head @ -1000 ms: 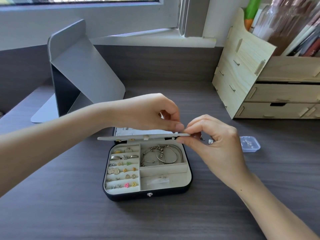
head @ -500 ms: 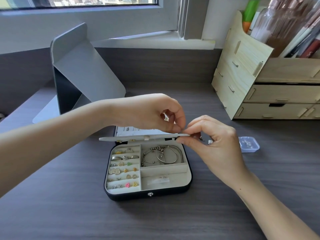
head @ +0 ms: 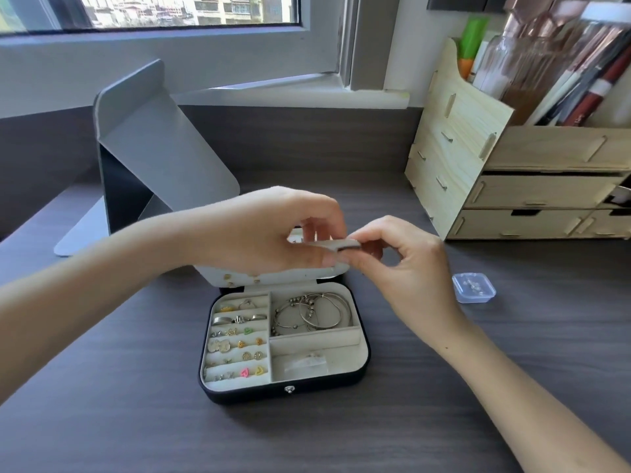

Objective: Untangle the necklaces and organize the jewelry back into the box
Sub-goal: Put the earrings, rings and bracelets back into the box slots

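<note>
A black jewelry box (head: 362, 368) with a cream lining lies open on the desk. Its left slots hold rings and several small earrings (head: 235, 339). Silver bangles (head: 311, 313) fill the back right compartment, and a small clear bag (head: 305, 363) lies in the front right one. A cream divider panel (head: 336, 244) is raised over the box's back edge, with stud earrings showing on its lower part (head: 239, 278). My left hand (head: 269, 230) grips the panel's right corner from above. My right hand (head: 406, 268) pinches the same corner from the right. No necklace shows.
A small clear plastic case (head: 473, 287) sits on the desk to the right of my right hand. A wooden drawer organizer (head: 478, 186) stands at the back right. A grey folding mirror stand (head: 153, 155) stands at the back left, below the window sill.
The panel lay level across the box's back; now its right corner is lifted and tilted, showing studs underneath. My fingers have closed in on that corner. The view has tipped upward.
</note>
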Demonstrator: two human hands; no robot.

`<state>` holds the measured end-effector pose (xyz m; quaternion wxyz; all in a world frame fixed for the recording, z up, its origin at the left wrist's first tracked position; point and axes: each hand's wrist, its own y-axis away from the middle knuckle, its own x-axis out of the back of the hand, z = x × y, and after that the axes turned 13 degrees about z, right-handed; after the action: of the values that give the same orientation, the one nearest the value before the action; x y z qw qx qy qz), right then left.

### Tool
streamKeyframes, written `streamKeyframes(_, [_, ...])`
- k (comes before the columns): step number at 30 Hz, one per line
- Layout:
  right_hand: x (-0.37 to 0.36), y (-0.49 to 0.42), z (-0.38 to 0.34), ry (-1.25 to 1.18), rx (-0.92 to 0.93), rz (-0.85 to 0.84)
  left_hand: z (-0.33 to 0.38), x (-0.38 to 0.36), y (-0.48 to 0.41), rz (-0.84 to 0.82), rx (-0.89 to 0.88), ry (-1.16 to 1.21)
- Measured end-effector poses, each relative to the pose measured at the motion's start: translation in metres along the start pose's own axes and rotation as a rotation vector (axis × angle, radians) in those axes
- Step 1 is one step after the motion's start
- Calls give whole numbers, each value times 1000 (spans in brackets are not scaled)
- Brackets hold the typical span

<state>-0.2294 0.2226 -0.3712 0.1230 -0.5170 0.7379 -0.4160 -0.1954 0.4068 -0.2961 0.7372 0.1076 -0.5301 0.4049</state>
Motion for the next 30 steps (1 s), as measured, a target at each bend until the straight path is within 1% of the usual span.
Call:
streamKeyframes(3, [3,-12,1,4,-105,-92,-9,-8,-4,167,4,-145])
streamKeyframes(5, [18,-21,7,46,-198,-89,-17,-12,-11,261,25,-190])
streamKeyframes(6, [29,-25,12,99,-229,-62,-21,-13,-14,292,33,-204])
streamKeyframes(8, [50,-29,24,283,-260,-45,-27,-17,-20,313,53,-203])
streamKeyframes(11, [67,-27,46,582,-276,-161,-31,-24,-28,321,95,-232])
streamKeyframes(13, [66,-24,59,698,-280,-245,-34,-27,-31,362,101,-241])
streamKeyframes(16, [56,-26,73,797,-272,-340,-39,-28,-33,388,115,-204])
streamKeyframes(20, [41,-30,88,939,-211,-483,-43,-31,-34,411,133,-209])
streamKeyframes(23, [38,-28,90,997,-167,-508,-43,-32,-33,440,137,-166])
streamKeyframes(24, [37,-29,88,979,-163,-478,-43,-32,-32,438,138,-143])
streamKeyframes(25, [36,-30,83,911,-176,-414,-42,-30,-32,436,136,-111])
streamKeyframes(26, [34,-32,74,789,-212,-331,-42,-29,-32,436,138,-63])
streamKeyframes(28, [24,-40,47,455,-289,-186,-42,-23,-33,437,154,57])
streamKeyframes(30, [12,-50,18,205,-319,-140,-41,-17,-32,412,165,179])
